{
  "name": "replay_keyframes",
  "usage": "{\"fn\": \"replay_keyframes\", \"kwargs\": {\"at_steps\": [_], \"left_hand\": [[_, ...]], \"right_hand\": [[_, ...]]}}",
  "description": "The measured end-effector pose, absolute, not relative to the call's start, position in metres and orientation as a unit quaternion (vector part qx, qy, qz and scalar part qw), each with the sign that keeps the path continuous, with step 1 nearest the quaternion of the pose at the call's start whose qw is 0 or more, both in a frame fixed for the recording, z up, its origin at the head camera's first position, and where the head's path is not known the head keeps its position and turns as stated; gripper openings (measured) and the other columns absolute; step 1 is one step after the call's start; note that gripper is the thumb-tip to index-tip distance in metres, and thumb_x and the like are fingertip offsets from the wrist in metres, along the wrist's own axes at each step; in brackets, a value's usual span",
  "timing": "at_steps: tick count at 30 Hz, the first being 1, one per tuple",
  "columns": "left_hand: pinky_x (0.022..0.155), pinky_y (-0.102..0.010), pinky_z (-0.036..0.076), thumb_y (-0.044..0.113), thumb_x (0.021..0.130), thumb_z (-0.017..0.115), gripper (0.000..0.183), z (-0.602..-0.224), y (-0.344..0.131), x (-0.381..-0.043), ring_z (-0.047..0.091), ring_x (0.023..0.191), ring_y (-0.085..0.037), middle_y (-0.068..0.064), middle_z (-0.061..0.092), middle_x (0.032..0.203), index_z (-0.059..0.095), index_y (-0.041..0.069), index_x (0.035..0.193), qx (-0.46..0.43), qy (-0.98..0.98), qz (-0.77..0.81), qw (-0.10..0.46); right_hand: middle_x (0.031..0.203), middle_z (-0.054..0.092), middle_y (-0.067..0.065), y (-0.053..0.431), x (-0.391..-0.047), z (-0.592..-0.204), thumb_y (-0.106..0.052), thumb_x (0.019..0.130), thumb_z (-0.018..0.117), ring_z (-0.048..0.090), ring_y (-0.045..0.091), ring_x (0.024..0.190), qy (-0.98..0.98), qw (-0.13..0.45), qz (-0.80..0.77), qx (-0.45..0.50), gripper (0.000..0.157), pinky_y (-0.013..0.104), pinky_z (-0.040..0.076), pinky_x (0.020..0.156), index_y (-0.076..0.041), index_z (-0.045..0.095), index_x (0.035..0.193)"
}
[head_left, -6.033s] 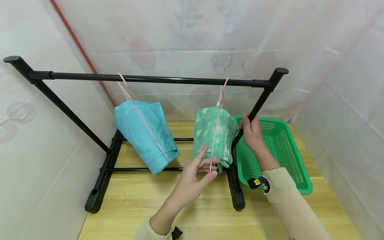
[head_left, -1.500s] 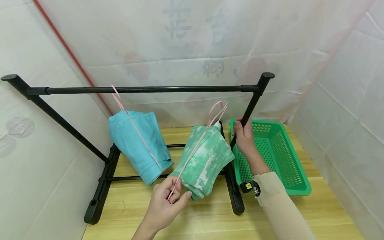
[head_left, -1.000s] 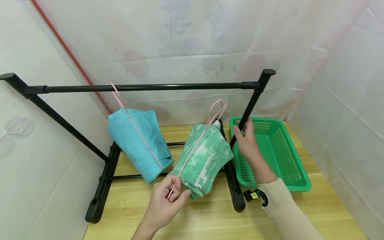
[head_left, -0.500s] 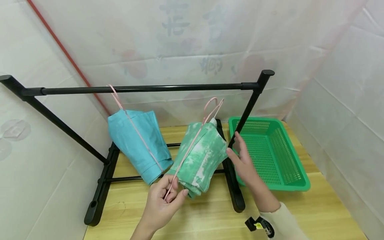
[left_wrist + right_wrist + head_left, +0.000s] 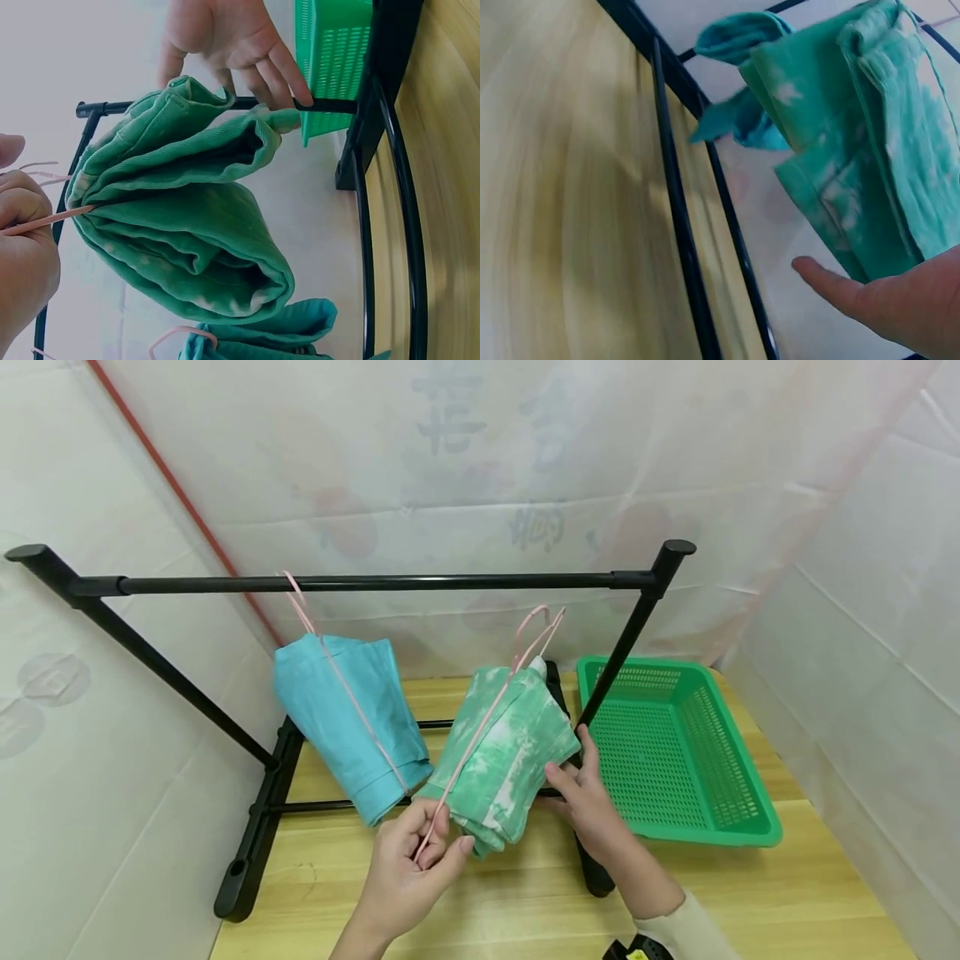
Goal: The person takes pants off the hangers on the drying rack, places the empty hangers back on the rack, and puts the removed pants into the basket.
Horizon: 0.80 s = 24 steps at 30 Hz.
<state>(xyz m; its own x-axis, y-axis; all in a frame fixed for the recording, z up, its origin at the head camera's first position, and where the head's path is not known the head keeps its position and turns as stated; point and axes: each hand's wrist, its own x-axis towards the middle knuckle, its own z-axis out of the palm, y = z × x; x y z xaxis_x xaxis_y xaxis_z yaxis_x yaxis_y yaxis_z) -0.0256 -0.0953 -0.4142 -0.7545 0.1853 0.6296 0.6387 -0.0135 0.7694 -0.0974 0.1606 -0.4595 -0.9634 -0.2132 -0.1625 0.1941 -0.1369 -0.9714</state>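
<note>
My left hand (image 5: 408,868) pinches the lower end of a pink wire hanger (image 5: 480,739) in the head view. On this hanger hangs a folded green-and-white tie-dye garment (image 5: 517,752), tilted, its hook in front of and below the black rack's top bar (image 5: 450,582). Loose layers of the green cloth (image 5: 180,165) fan out in the left wrist view. My right hand (image 5: 592,802) is at the garment's right side, fingers extended and thumb by its edge. A folded blue garment (image 5: 348,718) hangs from the bar on another pink hanger (image 5: 300,606), to the left.
A green perforated basket (image 5: 757,785) stands on the wooden table (image 5: 810,893), right of the rack's right post (image 5: 630,635). Low black crossbars (image 5: 311,807) join the rack's feet. White printed sheets (image 5: 420,460) enclose the back and sides.
The green garment's hanger has come off the bar and tilted forward in my left hand. My right hand has let go of the rack post and moved down to the green garment's side.
</note>
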Motion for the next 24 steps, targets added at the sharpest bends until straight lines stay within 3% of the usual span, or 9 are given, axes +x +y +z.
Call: {"fn": "replay_keyframes", "kwargs": {"at_steps": [6, 12, 19, 24], "left_hand": [[0.039, -0.01, 0.027, -0.016, 0.081, 0.069, 0.028, -0.414, -0.095, -0.026, 0.027, 0.048, 0.001, 0.003, 0.029, 0.056, 0.049, 0.002, 0.089, -0.302, -0.68, -0.644, 0.177], [0.039, -0.01, 0.026, -0.017, 0.081, 0.069, 0.028, -0.414, -0.095, -0.026, 0.027, 0.047, 0.001, 0.003, 0.029, 0.056, 0.049, 0.002, 0.089, -0.301, -0.676, -0.649, 0.178], [0.037, -0.009, 0.026, -0.018, 0.082, 0.068, 0.029, -0.414, -0.096, -0.026, 0.026, 0.045, 0.0, 0.003, 0.029, 0.056, 0.049, 0.003, 0.089, -0.296, -0.674, -0.653, 0.175], [0.037, -0.009, 0.027, -0.018, 0.082, 0.068, 0.03, -0.414, -0.096, -0.026, 0.027, 0.046, 0.0, 0.003, 0.03, 0.057, 0.049, 0.003, 0.089, -0.3, -0.67, -0.655, 0.177]], "right_hand": [[0.156, 0.027, 0.022, 0.151, -0.094, -0.468, -0.03, 0.101, 0.06, 0.039, 0.039, 0.139, 0.609, 0.144, -0.78, 0.006, 0.099, 0.061, 0.042, 0.105, -0.042, -0.024, 0.152], [0.152, 0.033, 0.019, 0.144, -0.095, -0.475, -0.034, 0.102, 0.058, 0.039, 0.039, 0.138, 0.543, 0.184, -0.818, 0.038, 0.099, 0.06, 0.039, 0.108, -0.033, -0.027, 0.153], [0.15, 0.028, 0.011, 0.134, -0.096, -0.477, -0.039, 0.105, 0.048, 0.036, 0.03, 0.135, 0.482, 0.223, -0.846, 0.052, 0.064, 0.048, 0.046, 0.101, -0.032, 0.005, 0.152], [0.146, 0.032, 0.007, 0.131, -0.097, -0.476, -0.042, 0.106, 0.045, 0.042, 0.024, 0.129, 0.474, 0.23, -0.847, 0.063, 0.054, 0.043, 0.047, 0.1, -0.032, 0.014, 0.149]]}}
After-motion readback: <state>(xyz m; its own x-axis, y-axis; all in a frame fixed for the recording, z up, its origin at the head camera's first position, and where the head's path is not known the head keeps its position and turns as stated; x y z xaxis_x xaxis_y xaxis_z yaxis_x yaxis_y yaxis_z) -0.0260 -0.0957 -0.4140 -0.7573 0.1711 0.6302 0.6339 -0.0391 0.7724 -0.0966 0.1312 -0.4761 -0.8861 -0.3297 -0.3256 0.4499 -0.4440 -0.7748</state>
